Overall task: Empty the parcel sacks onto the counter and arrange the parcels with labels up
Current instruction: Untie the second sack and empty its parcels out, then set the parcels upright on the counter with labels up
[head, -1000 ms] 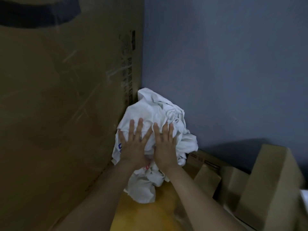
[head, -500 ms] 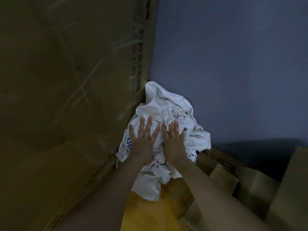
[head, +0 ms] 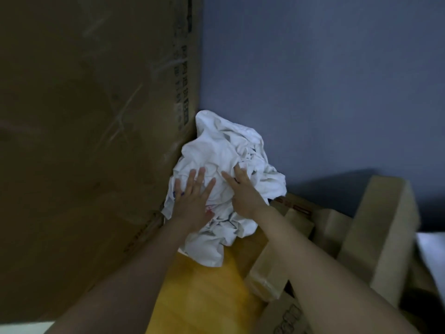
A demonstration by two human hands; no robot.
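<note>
Crumpled white sack point(head: 216, 145) lies under both hands: left hand point(head: 192, 201) presses flat, fingers spread; right hand point(head: 243, 191) rests on the folds, grip unclear.

One head-worn view looks forward and down, close on the corner where a tall carton point(head: 84, 141) meets the blue wall point(head: 313, 80)

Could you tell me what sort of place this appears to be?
Probably a parcel storeroom: a tall cardboard carton, a heap of small cardboard parcels, and a crumpled white sack.
</note>
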